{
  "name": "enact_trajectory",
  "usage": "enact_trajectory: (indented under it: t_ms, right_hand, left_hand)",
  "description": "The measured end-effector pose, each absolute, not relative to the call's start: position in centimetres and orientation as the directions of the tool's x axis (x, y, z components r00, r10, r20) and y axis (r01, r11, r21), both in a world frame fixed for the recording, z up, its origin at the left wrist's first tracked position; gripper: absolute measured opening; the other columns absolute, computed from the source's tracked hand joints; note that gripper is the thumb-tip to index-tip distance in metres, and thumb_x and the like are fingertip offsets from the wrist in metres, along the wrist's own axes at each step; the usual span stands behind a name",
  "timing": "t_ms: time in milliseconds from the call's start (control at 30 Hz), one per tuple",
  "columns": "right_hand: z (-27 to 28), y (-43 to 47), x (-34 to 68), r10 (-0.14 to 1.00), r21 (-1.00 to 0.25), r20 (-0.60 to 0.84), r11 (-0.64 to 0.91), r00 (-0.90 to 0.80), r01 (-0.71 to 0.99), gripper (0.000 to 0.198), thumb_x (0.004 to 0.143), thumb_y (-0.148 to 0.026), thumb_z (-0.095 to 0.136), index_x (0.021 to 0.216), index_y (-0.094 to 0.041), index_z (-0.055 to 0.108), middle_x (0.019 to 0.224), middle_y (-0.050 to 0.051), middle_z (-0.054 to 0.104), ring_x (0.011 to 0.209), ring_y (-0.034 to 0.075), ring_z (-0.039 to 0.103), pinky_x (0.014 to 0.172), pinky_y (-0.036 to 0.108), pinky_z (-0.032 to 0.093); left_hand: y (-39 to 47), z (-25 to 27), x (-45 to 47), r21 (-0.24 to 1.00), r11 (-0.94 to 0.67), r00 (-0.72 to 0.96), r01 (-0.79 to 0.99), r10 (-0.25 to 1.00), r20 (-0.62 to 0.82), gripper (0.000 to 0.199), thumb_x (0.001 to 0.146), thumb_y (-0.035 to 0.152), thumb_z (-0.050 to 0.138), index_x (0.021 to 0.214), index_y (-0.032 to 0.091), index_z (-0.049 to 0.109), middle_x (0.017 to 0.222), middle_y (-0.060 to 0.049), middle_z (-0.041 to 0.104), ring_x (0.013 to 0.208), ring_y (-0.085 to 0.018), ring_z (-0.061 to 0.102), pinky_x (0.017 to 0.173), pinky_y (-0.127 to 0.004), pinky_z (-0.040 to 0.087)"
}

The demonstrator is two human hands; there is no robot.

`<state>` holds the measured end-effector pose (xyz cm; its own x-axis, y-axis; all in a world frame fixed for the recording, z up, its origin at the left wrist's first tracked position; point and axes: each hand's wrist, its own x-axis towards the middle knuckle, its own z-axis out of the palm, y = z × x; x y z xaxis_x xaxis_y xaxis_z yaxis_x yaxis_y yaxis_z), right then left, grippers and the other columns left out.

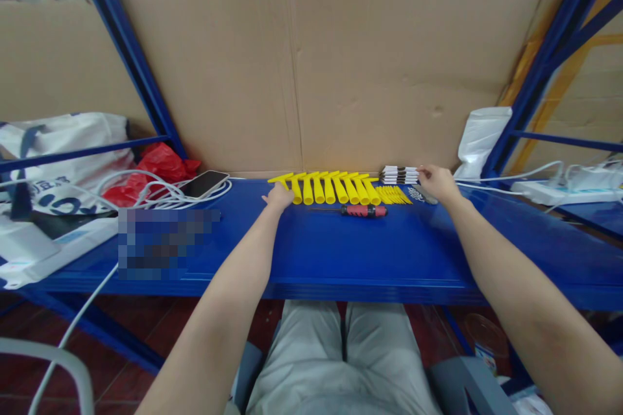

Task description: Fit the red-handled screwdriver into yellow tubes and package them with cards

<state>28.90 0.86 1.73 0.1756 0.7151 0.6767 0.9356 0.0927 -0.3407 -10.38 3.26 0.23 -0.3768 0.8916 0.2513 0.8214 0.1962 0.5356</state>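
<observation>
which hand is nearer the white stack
Right: the right hand is at the right end of the white stack; the left hand is well to its left, at the yellow row.

The bench is a strong, glossy blue, and the rack post matches it. Bright, plain yellow covers the flared pieces in the row, and the smaller slips share that yellow. The screwdriver has a handle in red and black. Black bands cross the white stack. Behind runs tan cardboard, with orange-brown tape at the right. The plastic pouch is white; the crumpled bag, vivid red. Dark blue lettering marks the white tote. The phone shows a black face with a pale edge. The trousers are pale grey, the floor tiles dark red.
</observation>
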Motion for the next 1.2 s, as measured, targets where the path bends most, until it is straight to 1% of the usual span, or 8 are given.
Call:
enact_trajectory:
  t_ms: [67,133,233,533,700,967,1100,1200]
  right_hand:
    - [1.9,0.5,29.0,0.722,-0.379,0.663,0.093,0.2,0.921,0.03,0.076,-0.019,0.047,0.093,-0.012,0.07,0.09,0.014,0.071,0.086,0.027,0.066,0.078,0.036,0.049]
    - [2.3,0.3,28.9,0.711,-0.408,0.669,0.107,0.217,0.907,0.032,0.076,-0.019,0.046,0.096,-0.011,0.07,0.092,0.014,0.071,0.087,0.026,0.065,0.078,0.034,0.05]
    - [2.5,0.3,28.6,0.714,-0.381,0.679,0.143,0.171,0.914,0.032,0.076,-0.02,0.046,0.096,-0.012,0.07,0.09,0.014,0.071,0.084,0.025,0.066,0.077,0.035,0.05]
    - [1.8,0.8,28.6,0.713,-0.326,0.692,0.168,0.114,0.93,0.031,0.075,-0.02,0.046,0.093,-0.014,0.071,0.089,0.013,0.072,0.082,0.025,0.066,0.074,0.034,0.05]
    - [2.0,0.6,28.3,0.709,-0.294,0.7,0.184,0.08,0.938,0.031,0.074,-0.021,0.047,0.092,-0.015,0.072,0.087,0.012,0.072,0.079,0.024,0.066,0.071,0.032,0.05]
    - [2.3,0.0,27.3,0.72,-0.251,0.693,0.192,0.038,0.949,0.032,0.076,-0.022,0.046,0.094,-0.014,0.071,0.085,0.012,0.072,0.076,0.023,0.066,0.07,0.031,0.05]
    - [2.5,-0.2,27.1,0.729,-0.246,0.684,0.205,0.02,0.947,0.031,0.077,-0.022,0.046,0.093,-0.014,0.071,0.085,0.012,0.072,0.078,0.025,0.066,0.072,0.033,0.05]
    - [2.6,-0.2,27.0,0.716,-0.247,0.698,0.237,0.003,0.94,0.029,0.077,-0.021,0.046,0.09,-0.015,0.071,0.087,0.011,0.072,0.079,0.024,0.066,0.073,0.033,0.05]
  left_hand:
    - [3.1,0.3,-10.3,0.543,0.212,-0.381,0.813,0.898,0.221,0.038,0.075,0.029,0.055,0.112,0.018,0.058,0.112,-0.017,0.066,0.114,-0.032,0.055,0.107,-0.052,0.025]
    - [2.9,0.5,-10.2,0.552,0.219,-0.379,0.805,0.905,0.194,0.041,0.076,0.027,0.054,0.116,0.016,0.055,0.114,-0.017,0.065,0.116,-0.031,0.054,0.107,-0.051,0.024]
    - [2.8,0.7,-10.1,0.562,0.219,-0.382,0.798,0.905,0.189,0.045,0.076,0.025,0.053,0.121,0.015,0.051,0.116,-0.017,0.064,0.117,-0.029,0.054,0.107,-0.049,0.027]
    - [2.8,1.0,-10.0,0.566,0.219,-0.384,0.795,0.903,0.19,0.044,0.078,0.028,0.053,0.12,0.015,0.052,0.116,-0.017,0.064,0.116,-0.029,0.055,0.109,-0.048,0.023]
    - [3.1,0.7,-10.2,0.536,0.229,-0.393,0.812,0.894,0.214,0.049,0.076,0.027,0.054,0.123,0.014,0.05,0.119,-0.017,0.062,0.117,-0.029,0.053,0.107,-0.047,0.028]
    - [2.9,0.7,-10.2,0.517,0.231,-0.391,0.824,0.893,0.224,0.044,0.079,0.03,0.052,0.12,0.016,0.052,0.117,-0.017,0.063,0.116,-0.029,0.054,0.107,-0.048,0.027]
    - [2.5,0.9,-10.0,0.494,0.217,-0.387,0.842,0.881,0.272,0.042,0.08,0.031,0.05,0.118,0.015,0.052,0.117,-0.019,0.062,0.117,-0.03,0.053,0.105,-0.049,0.03]
    - [2.2,0.9,-9.9,0.444,0.197,-0.355,0.874,0.883,0.306,0.043,0.078,0.029,0.051,0.118,0.013,0.053,0.119,-0.019,0.061,0.116,-0.029,0.054,0.101,-0.044,0.036]
